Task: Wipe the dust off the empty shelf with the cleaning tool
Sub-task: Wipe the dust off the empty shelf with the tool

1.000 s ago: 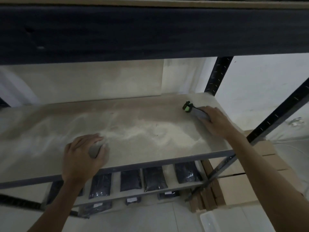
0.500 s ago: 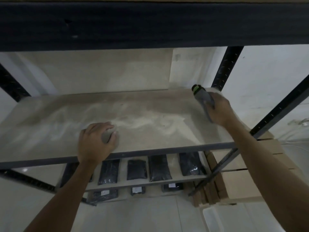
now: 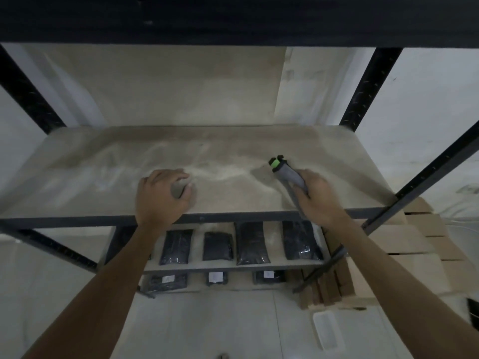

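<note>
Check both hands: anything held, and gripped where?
Right hand grips the cleaning tool by its lower grey body; green end free. Left hand rests on the shelf, empty.

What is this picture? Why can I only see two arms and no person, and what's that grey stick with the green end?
The camera sits on the person's head and looks down, so you see just what they see: their own two arms reaching out. In front of them is a metal rack with a wooden shelf that has pale dust smeared across it. The right hand holds the cleaning tool, a grey roller-like thing with a green and black tip, pressed low against the shelf to wipe the dust. The left hand rests on the shelf near the front edge, curled over something small and grey; I can't tell what it is. Below, on a lower shelf, lie dark packets in a row. To the right stand stacked cardboard boxes.
</note>
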Motion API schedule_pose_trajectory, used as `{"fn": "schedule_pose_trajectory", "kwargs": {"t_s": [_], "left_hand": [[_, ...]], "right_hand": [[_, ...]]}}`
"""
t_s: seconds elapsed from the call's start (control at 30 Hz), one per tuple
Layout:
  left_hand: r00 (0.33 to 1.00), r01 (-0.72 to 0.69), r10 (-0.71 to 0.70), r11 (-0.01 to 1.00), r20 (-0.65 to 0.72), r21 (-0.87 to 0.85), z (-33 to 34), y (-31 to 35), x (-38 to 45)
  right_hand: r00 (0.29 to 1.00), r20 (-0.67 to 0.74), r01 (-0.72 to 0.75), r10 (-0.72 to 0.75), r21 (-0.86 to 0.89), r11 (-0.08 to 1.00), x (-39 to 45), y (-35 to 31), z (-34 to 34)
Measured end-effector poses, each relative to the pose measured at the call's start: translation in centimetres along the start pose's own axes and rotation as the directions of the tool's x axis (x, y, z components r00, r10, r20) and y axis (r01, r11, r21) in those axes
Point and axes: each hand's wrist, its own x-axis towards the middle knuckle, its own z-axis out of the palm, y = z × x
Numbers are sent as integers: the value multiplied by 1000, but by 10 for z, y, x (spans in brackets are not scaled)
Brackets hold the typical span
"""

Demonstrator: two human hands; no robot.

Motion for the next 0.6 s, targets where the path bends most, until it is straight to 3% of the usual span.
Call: {"fn": "schedule_pose_trajectory", "kwargs": {"t_s": [0.33,0.4,0.5,0.6], "left_hand": [[1000,9,-9,1000,27,-24,-2,-2,0],[1000,8,-8,1000,23,-27,-2,-2,-1],[1000,11,-11,1000,20,-28,-3,-1,0],[1000,9,-9,1000,5,-23,-2,-1,0]], "right_hand": [[995,95,-60,32,306,950,-39,-57,17],[997,37,-79,72,237,968,-16,-43,-3],[969,-81,-236,235,-2,972,38,6,-33],[941,-72,-337,330,-111,935,73,53,-43]]}}
